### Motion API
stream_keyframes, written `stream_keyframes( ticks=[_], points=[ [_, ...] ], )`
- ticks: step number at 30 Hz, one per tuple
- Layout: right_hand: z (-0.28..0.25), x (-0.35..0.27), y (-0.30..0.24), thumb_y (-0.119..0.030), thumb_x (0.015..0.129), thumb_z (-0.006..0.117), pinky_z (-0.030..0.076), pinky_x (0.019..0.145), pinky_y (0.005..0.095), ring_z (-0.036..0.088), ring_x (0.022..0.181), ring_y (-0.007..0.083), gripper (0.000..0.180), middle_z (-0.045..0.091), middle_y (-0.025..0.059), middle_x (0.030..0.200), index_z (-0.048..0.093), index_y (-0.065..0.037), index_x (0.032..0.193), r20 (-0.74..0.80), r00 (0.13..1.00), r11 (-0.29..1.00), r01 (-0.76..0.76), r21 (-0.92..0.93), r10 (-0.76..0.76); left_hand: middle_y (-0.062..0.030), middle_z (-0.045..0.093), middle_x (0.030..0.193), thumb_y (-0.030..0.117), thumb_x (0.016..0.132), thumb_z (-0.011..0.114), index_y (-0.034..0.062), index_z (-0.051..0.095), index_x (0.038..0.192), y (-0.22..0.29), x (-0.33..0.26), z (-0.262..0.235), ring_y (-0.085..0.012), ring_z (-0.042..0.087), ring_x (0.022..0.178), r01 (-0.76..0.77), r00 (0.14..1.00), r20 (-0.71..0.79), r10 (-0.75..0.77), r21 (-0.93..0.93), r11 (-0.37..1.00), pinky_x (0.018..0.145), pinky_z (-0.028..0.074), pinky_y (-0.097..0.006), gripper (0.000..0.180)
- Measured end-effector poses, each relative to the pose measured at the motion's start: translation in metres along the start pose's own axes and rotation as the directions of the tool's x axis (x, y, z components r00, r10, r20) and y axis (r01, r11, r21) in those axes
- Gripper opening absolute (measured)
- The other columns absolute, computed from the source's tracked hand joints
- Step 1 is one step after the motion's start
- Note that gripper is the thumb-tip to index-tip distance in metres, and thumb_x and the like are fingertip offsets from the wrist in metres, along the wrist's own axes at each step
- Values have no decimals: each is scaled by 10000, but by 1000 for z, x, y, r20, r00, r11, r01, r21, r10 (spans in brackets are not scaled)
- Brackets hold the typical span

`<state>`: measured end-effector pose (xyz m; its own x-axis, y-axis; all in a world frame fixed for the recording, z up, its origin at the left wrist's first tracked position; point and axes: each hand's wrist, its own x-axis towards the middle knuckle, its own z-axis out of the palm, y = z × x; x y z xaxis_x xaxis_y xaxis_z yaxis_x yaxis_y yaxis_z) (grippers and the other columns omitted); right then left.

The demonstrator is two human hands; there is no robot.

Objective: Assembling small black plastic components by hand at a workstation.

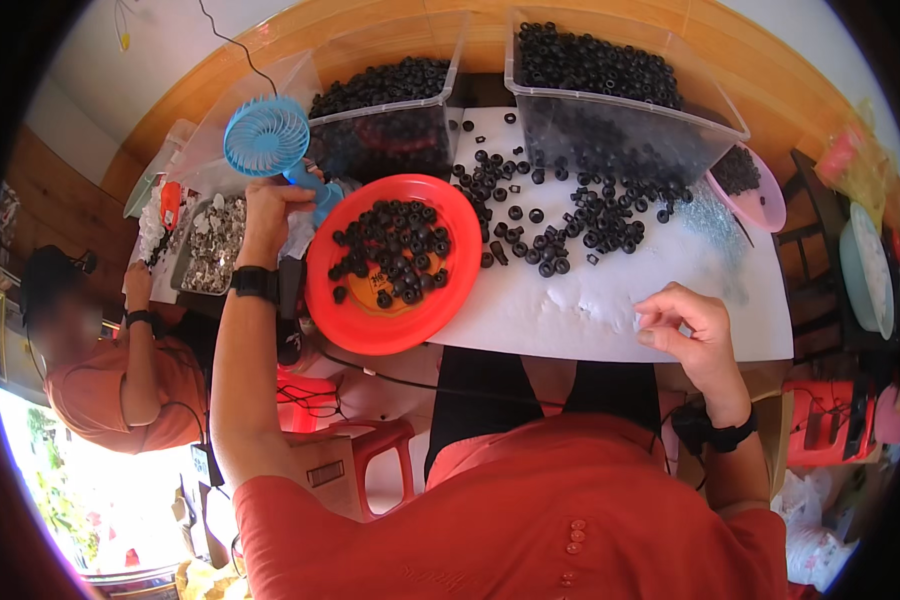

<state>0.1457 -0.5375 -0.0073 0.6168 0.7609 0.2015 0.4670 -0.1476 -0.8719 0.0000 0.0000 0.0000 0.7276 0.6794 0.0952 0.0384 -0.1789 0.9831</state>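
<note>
My left hand (270, 205) is closed round the blue fan (268, 137) handle at ten o'clock, beside the red plate (394, 264) of black rings (390, 250). A swing could tip that overhanging plate. My right hand (692, 325), at three o'clock, is loosely curled with fingertips pinched on the white surface (570, 300); whether it holds anything, I can't tell.

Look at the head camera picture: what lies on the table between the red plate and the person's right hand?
In the head view, only bare white table surface lies between the red plate and the right hand; the loose black rings sit farther back.
</note>
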Motion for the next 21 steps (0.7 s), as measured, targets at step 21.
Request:
stream_keyframes(
  ticks=[21],
  points=[
    [12,-6,22,11,853,713,476,644,209,621,714,79,87,657,24,842,698,12,939,-170,979,935,-42,352,108,-174,735,990,-83,661,645,-19,647,1136,-2,19,-7,-268,733,930,-49,982,179,59,-60,997,677,523,-298,479]
  ],
)
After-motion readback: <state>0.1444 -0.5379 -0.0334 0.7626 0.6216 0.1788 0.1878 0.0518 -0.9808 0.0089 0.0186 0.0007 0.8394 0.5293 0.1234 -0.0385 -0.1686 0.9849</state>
